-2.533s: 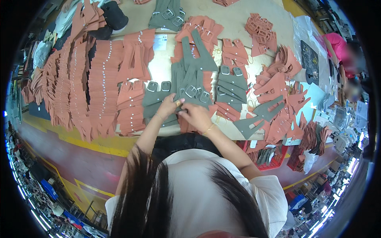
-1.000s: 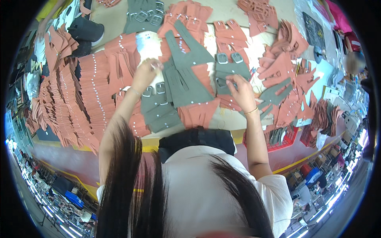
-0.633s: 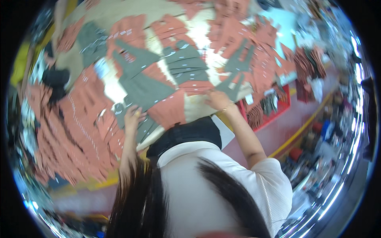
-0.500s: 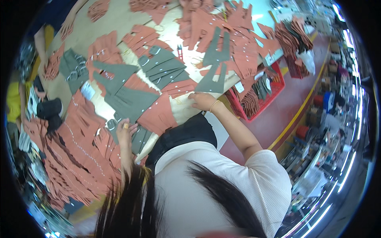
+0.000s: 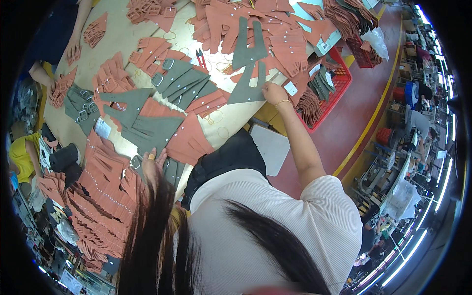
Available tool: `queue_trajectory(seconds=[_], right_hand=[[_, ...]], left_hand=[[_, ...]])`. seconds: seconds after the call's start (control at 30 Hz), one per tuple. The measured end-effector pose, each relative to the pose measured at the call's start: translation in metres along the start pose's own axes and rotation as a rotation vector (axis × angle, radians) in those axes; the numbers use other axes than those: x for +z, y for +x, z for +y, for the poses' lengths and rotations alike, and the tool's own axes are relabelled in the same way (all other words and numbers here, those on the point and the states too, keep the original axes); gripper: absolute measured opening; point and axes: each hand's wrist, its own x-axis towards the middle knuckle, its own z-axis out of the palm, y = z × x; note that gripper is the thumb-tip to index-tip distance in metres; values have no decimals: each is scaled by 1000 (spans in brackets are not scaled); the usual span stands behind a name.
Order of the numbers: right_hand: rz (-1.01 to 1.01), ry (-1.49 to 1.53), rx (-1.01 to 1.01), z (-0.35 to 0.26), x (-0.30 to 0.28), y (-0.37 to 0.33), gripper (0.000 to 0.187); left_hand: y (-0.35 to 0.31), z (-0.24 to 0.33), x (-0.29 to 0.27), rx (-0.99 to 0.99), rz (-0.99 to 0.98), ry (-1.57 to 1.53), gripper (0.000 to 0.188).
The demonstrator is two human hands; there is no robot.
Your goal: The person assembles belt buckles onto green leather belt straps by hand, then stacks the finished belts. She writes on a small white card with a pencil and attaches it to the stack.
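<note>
My right hand (image 5: 275, 92) is closed at the right corner of a dark green forked piece (image 5: 242, 92), flat leather-like material with two prongs, at the table's front edge. A second forked green piece (image 5: 250, 49) lies just beyond it. My left hand (image 5: 154, 166) has its fingers apart against the lower edge of a wide green panel (image 5: 150, 129). That panel lies over orange-brown pieces (image 5: 189, 142). Beside my left hand is a green strap with a metal buckle (image 5: 137, 162); whatever lies under the palm is hidden.
Green buckle straps (image 5: 184, 81), orange straps and red-handled snips (image 5: 200, 59) lie on the pale table (image 5: 110, 32). A red crate (image 5: 339, 93) of pieces stands right, by a grey stool (image 5: 269, 150). Another person's hands (image 5: 73, 53) are at the far left.
My right hand has moved right and away from me, from the bare table edge to the forked green piece's corner. My left hand stays by the green panel. The whole view has shifted slightly.
</note>
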Motion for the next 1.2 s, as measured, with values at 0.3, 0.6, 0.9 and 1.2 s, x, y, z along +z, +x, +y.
queue_trajectory(seconds=[0.3, 0.6, 0.9, 1.2], right_hand=[[108, 152, 219, -1, 32, -5, 59], [153, 198, 184, 10, 40, 4, 62], [102, 152, 214, 8, 35, 10, 54], [145, 167, 222, 12, 45, 11, 55]], left_hand=[[-4, 0, 4, 16, 0, 8, 51], [-14, 6, 9, -68, 80, -46, 25], [-87, 96, 49, 116, -236, 438, 47], [18, 144, 59, 443, -17, 486, 53]])
